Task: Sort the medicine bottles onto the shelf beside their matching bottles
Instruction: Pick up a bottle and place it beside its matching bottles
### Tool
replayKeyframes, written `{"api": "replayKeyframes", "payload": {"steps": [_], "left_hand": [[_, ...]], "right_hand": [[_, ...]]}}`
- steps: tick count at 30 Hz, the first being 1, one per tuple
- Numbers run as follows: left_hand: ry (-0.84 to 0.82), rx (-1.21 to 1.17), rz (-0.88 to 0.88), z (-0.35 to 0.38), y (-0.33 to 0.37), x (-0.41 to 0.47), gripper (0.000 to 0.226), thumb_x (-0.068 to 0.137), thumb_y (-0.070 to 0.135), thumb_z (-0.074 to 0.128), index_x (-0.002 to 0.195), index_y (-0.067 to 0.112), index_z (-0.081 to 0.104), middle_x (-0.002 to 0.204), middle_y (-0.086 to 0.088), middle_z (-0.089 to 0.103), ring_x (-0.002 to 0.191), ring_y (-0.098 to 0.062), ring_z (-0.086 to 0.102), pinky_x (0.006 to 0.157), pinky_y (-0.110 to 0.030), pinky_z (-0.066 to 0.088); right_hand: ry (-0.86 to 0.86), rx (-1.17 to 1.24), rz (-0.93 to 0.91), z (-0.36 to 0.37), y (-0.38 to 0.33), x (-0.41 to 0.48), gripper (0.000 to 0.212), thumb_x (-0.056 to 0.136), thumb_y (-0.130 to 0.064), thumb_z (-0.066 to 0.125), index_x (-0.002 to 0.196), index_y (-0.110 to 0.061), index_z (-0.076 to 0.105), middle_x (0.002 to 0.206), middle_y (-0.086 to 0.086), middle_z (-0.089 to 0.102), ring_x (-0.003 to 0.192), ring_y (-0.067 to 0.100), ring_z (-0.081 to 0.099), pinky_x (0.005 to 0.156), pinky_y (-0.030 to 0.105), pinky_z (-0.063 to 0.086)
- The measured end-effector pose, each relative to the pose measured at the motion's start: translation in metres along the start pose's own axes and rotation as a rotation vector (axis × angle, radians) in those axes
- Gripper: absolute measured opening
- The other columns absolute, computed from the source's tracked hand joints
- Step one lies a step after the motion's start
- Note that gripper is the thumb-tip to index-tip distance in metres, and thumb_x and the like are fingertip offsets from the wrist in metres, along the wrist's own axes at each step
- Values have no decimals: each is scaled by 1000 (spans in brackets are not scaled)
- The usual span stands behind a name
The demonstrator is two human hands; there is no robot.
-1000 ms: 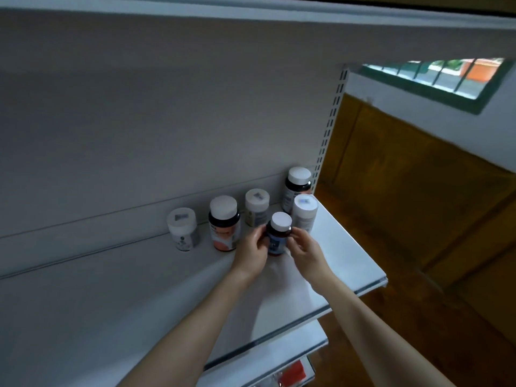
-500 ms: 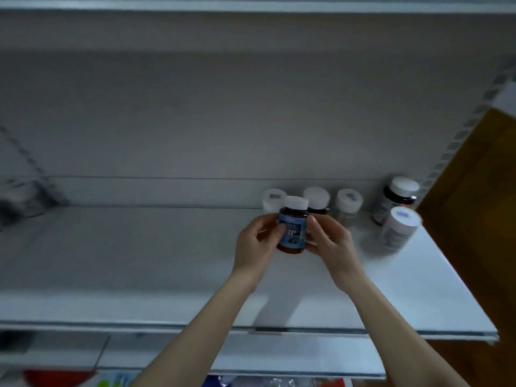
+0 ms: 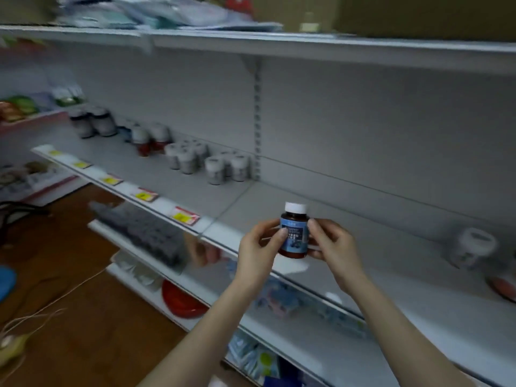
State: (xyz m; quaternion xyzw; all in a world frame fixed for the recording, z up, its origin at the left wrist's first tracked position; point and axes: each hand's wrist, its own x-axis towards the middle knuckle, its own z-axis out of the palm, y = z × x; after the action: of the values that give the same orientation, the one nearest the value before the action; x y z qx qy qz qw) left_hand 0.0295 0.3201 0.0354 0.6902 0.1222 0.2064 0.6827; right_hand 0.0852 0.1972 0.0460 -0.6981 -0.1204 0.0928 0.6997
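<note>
Head view, my left grip (image 3: 258, 248) and right grip (image 3: 333, 245) both holding the blue-labelled bottle (image 3: 293, 233) upright, above the shelf (image 3: 391, 263).

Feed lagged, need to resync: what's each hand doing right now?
Left hand: closed on the bottle.
Right hand: closed on the same bottle.

No legible wording anywhere. Blue label on the brown bottle (image 3: 293, 233): a few lines of white print, too blurred to make out. Yellow price tags (image 3: 183, 216) along the front edge of the shelf (image 3: 167, 185): marks only, unreadable. Grey-labelled bottles (image 3: 215, 170) toward the back edge: print blurred as well.
</note>
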Motion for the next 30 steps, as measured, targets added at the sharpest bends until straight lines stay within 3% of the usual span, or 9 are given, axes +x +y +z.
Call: {"api": "replayKeyframes", "payload": {"steps": [5, 9, 11, 14, 17, 23, 27, 30], "left_hand": [[97, 29, 22, -113, 9, 5, 15, 85, 13, 60, 98, 20, 63, 94, -2, 68, 86, -15, 64, 69, -27, 54], [177, 28, 59, -190, 13, 6, 16, 85, 10, 60, 91, 25, 62, 87, 5, 67, 74, 5, 64, 65, -12, 53], [234, 41, 54, -221, 12, 8, 14, 85, 11, 60, 95, 22, 62, 88, 8, 67, 77, 5, 64, 69, -13, 53], [320, 59, 51, -262, 10, 15, 14, 85, 15, 60, 97, 21, 62, 95, 4, 67, 90, -8, 64, 78, -25, 54], [391, 76, 54, -298, 9, 29, 15, 85, 15, 60, 100, 18, 62, 94, 5, 66, 90, -6, 63, 78, -25, 54], [473, 116, 53, -363, 5, 83, 20, 86, 17, 59, 105, 15, 61, 92, 9, 64, 91, -6, 62, 75, -21, 56], [505, 126, 31, -402, 3, 132, 21, 86, 16, 59, 106, 13, 61, 91, 9, 63, 92, -10, 62, 77, -24, 56], [505, 113, 8, -425, 3, 167, 15, 86, 18, 59, 101, 23, 60, 92, 8, 63, 92, -10, 63, 74, -22, 56]], "right_hand": [[-135, 18, -7, 112, -5, 0, 14, 92, -20, 51, 94, -11, 63, 89, 5, 67, 78, 15, 67, 56, 15, 54], [-225, 24, -5, 192, -5, 3, 13, 91, -18, 52, 85, -16, 63, 84, 3, 67, 78, 19, 65, 62, 23, 55], [-266, 7, -22, 226, -5, 6, 15, 91, -18, 53, 80, -20, 63, 82, -1, 66, 81, 19, 63, 68, 27, 53], [-338, 11, -41, 271, -7, 15, 15, 91, -15, 53, 80, -18, 63, 78, -3, 65, 71, 7, 63, 58, 16, 50], [-411, 25, -37, 313, -5, 31, 11, 92, -12, 51, 89, -9, 61, 78, -2, 62, 55, -7, 61, 49, 8, 45], [-496, 54, -7, 395, 4, 88, 13, 91, -18, 53, 83, -22, 63, 83, 0, 66, 64, 2, 65, 50, 15, 49], [-544, 47, 1, 444, 6, 134, 13, 91, -22, 53, 84, -21, 63, 87, 6, 67, 73, 14, 65, 55, 21, 51], [-575, 65, 17, 472, 0, 168, 13, 91, -21, 53, 83, -18, 63, 83, 4, 68, 70, 12, 68, 55, 23, 53]]}}
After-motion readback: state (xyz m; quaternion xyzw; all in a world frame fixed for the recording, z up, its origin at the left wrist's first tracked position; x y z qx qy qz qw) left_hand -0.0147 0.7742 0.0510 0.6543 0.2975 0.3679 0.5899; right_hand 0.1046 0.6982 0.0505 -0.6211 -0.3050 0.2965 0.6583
